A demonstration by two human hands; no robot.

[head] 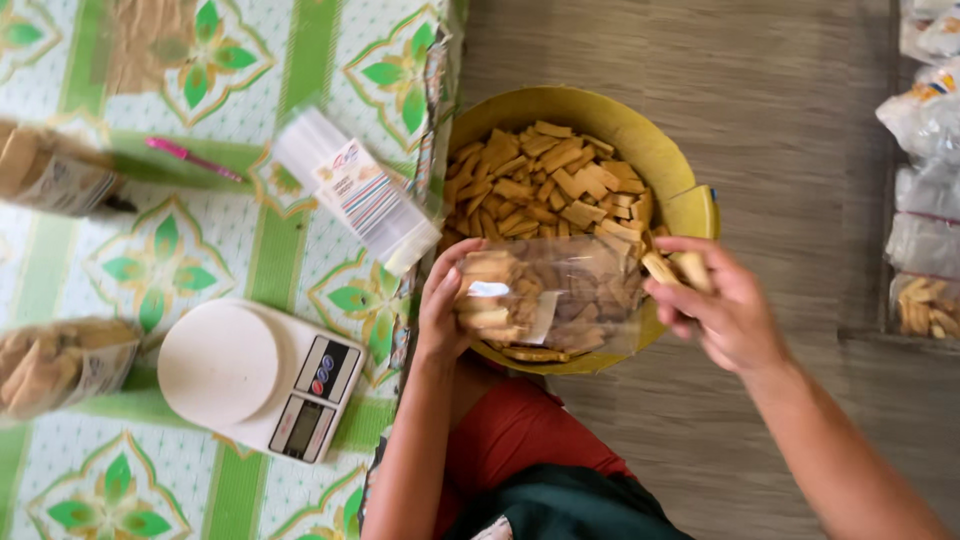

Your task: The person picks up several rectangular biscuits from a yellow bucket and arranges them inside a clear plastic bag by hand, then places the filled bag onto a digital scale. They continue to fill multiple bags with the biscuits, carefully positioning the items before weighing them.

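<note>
My left hand (443, 305) grips the bottom end of a clear plastic bag (555, 297) partly filled with tan rectangular biscuits, held sideways over a yellow basin (640, 125). My right hand (715, 305) is at the bag's open mouth, pinching a few biscuits (675, 268) between its fingers. The basin sits on the floor, full of loose biscuits (545, 185) of the same kind.
A white digital kitchen scale (255, 375) rests on a green-and-white patterned cloth (160, 250), with a stack of empty clear bags (355, 190), a pink pen (190, 158) and two filled biscuit bags (55, 365) at the left. More filled bags (925, 200) lie at the right edge.
</note>
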